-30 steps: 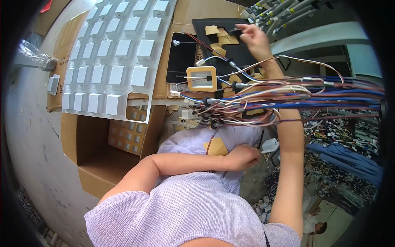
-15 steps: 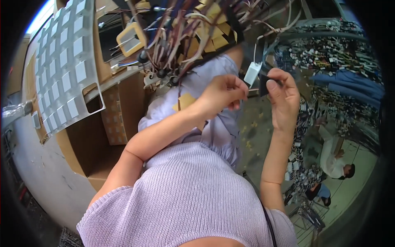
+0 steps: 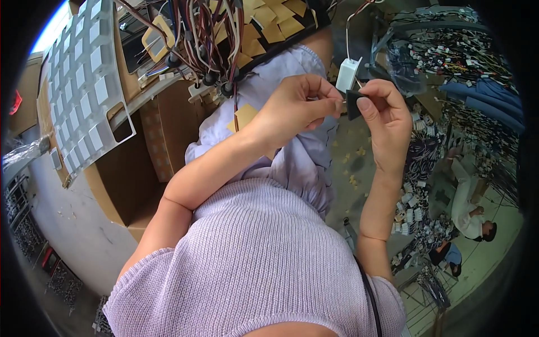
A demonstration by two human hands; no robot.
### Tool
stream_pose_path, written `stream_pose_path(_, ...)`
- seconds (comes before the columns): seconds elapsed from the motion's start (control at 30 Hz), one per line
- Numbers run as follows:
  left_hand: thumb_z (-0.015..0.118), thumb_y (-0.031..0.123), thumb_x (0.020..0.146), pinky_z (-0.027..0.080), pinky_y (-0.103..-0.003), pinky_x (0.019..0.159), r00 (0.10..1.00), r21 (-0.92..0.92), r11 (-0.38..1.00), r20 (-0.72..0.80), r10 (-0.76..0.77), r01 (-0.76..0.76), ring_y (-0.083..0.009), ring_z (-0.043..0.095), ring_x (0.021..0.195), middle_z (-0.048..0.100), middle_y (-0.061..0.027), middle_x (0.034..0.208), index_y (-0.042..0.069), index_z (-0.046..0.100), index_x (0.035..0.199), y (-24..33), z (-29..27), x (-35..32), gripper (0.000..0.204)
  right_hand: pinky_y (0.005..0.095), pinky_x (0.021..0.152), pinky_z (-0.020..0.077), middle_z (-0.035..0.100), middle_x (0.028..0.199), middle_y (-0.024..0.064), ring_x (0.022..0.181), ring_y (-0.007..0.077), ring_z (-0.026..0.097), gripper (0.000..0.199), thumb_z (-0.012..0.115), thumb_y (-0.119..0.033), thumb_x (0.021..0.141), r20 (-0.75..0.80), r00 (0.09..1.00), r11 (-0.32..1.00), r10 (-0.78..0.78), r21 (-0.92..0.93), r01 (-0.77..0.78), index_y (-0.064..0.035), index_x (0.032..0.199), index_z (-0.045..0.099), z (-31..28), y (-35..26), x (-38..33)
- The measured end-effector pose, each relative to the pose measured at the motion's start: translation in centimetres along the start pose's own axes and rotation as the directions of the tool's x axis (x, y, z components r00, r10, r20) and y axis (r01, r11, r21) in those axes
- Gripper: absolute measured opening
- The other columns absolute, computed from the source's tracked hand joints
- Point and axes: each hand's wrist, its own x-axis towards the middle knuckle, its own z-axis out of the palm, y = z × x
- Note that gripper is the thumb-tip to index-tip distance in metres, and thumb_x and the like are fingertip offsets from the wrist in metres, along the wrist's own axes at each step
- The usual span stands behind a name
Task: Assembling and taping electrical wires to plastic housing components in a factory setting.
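Note:
My right hand (image 3: 387, 123) pinches a small flat black piece (image 3: 353, 105) between thumb and fingers. From the other side, my left hand (image 3: 297, 109) comes up to it with thumb and fingertips pressed together. Whatever those left fingertips hold, if anything, is too small to make out. Just beyond both hands hangs a small white rectangular box (image 3: 348, 74) with a pale wire running up from it. Its lower end lies close to the black piece, and I cannot tell whether they touch.
A bundle of dark and pale wires (image 3: 210, 45) hangs over a black tray with several yellow paper squares (image 3: 281, 28). On the left, a perforated sheet with white pads (image 3: 84, 95) lies above a cardboard box (image 3: 120, 191). Heaped wires (image 3: 449, 56) and two people are at the right.
My left fingertips have moved up to the black piece, closing the gap between the hands. The white box now hangs more upright, and the whole view has shifted slightly.

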Motion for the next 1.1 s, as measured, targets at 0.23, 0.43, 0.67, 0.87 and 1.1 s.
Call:
stream_pose_path(0.23, 0.065, 0.009, 0.087, 0.03, -0.017, 0.045, 1.0, 0.022, 1.0, 0.001, -0.006, 0.006, -0.0021, 0.041, 0.053, 0.061, -0.0023, 0.078, 0.0, 0.06, 0.094, 0.2, -0.1, 0.1, 0.013, 0.0179, 0.073, 0.0426, 0.054, 0.096, -0.0005, 0.082, 0.0043, 0.053, 0.013, 0.066, -0.002, 0.086, -0.015, 1.0, 0.999, -0.024, -0.021, 0.024, 0.0011, 0.097, 0.059, 1.0, 0.1, 0.1)
stream_pose_path(0.43, 0.062, 0.009, 0.087, 0.029, -0.016, 0.049, 1.0, 0.046, 0.999, -0.002, -0.005, 0.005, -0.0015, 0.043, 0.058, 0.062, -0.0014, 0.079, 0.002, 0.06, 0.094, -0.7, -1.9, 0.7, 0.01, 0.0291, 0.079, 0.0486, 0.059, 0.097, 0.0032, 0.092, 0.013, 0.058, 0.043, 0.076, -0.011, 0.078, 0.012, 0.962, 0.588, -0.274, -0.789, 0.178, -0.0081, 0.117, 0.056, 2.2, -2.2, 0.8)
stream_pose_path(0.67, 0.064, 0.008, 0.087, 0.029, -0.015, 0.053, 0.993, 0.21, 0.972, -0.026, 0.116, -0.109, -0.001, 0.04, 0.061, 0.053, 0.0032, 0.074, 0.005, 0.056, 0.092, 0.5, -1.5, 0.2, 0.011, 0.0196, 0.07, 0.0417, 0.045, 0.097, 0.0048, 0.078, 0.0081, 0.047, 0.043, 0.06, 0.002, 0.085, 0.139, 0.98, 0.981, -0.143, -0.109, 0.158, -0.0023, 0.122, 0.038, 1.4, 0.5, 1.0)
stream_pose_path(0.87, 0.068, 0.004, 0.082, 0.026, -0.019, 0.051, 0.872, 0.206, 0.874, -0.132, 0.471, -0.44, -0.0015, 0.033, 0.059, 0.038, 0.0073, 0.068, 0.005, 0.055, 0.099, -0.8, -0.4, 0.4, 0.021, 0.0163, 0.055, 0.0343, 0.045, 0.092, -0.0006, 0.064, 0.0029, 0.038, 0.023, 0.07, 0.003, 0.079, 0.091, 0.975, 0.946, -0.203, -0.238, 0.219, -0.0019, 0.1, 0.062, 2.4, 0.1, 0.4)
stream_pose_path(1.1, 0.071, 0.002, 0.074, 0.033, -0.019, 0.057, 0.878, 0.507, 0.78, -0.088, 0.47, -0.367, -0.0041, 0.038, 0.066, 0.044, 0.0038, 0.076, 0.004, 0.064, 0.1, 0.0, -1.0, -0.6, 0.027, 0.0186, 0.053, 0.0353, 0.049, 0.089, -0.001, 0.062, 0.0046, 0.038, 0.033, 0.078, 0.0, 0.069, -0.006, 0.994, 0.93, -0.111, -0.354, 0.102, -0.0048, 0.1, 0.07, 2.3, -0.8, 0.0)
